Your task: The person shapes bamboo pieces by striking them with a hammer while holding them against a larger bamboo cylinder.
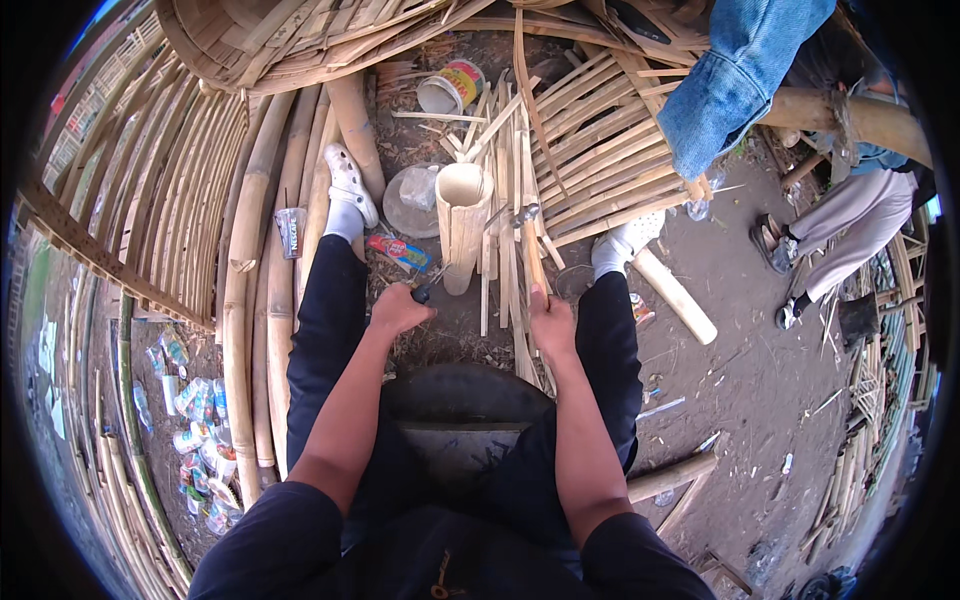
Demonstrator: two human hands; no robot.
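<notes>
Bamboo rim [464,206] beyond left hand [400,308] clenched on black handle [421,294], right hand [552,322] on hammer [532,250]; broad soil [750,330] rightward

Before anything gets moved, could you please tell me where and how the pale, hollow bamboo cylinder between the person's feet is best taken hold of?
Probably around mid-wall on the pale, hollow bamboo cylinder, from the person's left: it appears to stand on end, its rounded wall exposed there, while long, light-coloured bamboo strips crowd its right side.

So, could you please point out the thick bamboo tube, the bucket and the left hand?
Thick bamboo tube [461,238], head view: outer wall.
Bucket [465,81], head view: labelled side.
Left hand [398,309], head view: middle of its back.
</notes>
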